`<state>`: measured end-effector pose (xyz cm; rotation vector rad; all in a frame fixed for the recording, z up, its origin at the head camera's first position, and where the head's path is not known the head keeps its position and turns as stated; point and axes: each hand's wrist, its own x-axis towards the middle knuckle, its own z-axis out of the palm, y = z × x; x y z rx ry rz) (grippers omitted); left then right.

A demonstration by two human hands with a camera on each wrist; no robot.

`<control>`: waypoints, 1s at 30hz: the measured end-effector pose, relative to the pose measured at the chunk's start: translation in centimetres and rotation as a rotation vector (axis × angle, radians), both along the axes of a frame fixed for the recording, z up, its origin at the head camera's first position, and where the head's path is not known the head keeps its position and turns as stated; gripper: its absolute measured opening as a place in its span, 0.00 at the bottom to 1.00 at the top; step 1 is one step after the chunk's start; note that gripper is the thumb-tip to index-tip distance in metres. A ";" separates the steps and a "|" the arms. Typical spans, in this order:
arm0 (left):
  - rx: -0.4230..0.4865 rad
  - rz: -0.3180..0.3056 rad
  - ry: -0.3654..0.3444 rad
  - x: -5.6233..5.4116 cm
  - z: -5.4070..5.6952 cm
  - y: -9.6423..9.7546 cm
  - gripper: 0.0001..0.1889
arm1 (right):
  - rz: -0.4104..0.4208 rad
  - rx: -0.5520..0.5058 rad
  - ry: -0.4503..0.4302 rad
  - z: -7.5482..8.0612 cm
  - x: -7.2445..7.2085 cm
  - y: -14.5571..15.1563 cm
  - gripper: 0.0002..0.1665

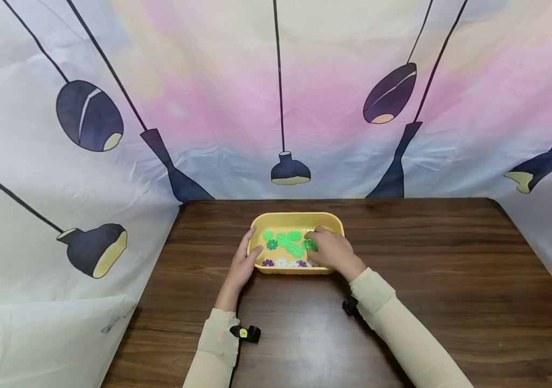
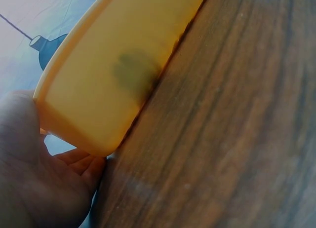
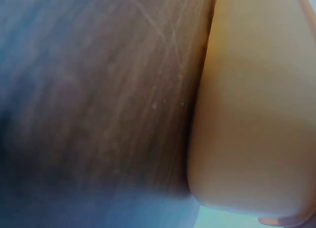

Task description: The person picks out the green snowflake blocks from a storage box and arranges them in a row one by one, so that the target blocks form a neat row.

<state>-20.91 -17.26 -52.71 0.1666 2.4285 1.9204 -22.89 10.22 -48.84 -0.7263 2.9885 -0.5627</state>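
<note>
A yellow plastic tray (image 1: 297,215) stands on the table with green, white and purple flower-shaped discs inside. At its left end my left hand (image 1: 244,262) holds the wall, thumb over the rim and fingers outside. The left wrist view shows that hand (image 2: 54,183) at the tray's corner (image 2: 94,114). My right hand (image 1: 333,250) reaches over the front right rim, thumb and fingers curled about a green flower-shaped disc (image 1: 310,244). Several light green discs (image 1: 294,249) lie in the middle, beside a darker green one (image 1: 272,244). White discs (image 1: 281,262) and purple discs (image 1: 268,263) line the front wall.
The dark wooden table (image 1: 431,280) extends around the tray on both sides and in front. A cloth backdrop (image 1: 227,97) with printed lamps hangs behind the table's far edge. A dark strap camera (image 1: 249,333) sits on the left wrist, another (image 1: 350,305) on the right.
</note>
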 end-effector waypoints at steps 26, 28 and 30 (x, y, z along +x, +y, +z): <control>0.012 0.020 0.043 0.3 -0.3 0.1 0.31 | 0.231 -0.075 -0.023 2.6 -1.3 1.2 0.19; 0.013 0.019 0.041 0.3 -0.3 0.1 0.32 | 0.240 -0.067 -0.006 2.8 -1.3 1.5 0.19; 0.012 0.022 0.033 0.3 -0.2 0.1 0.32 | 0.253 -0.068 0.008 3.0 -1.3 1.7 0.19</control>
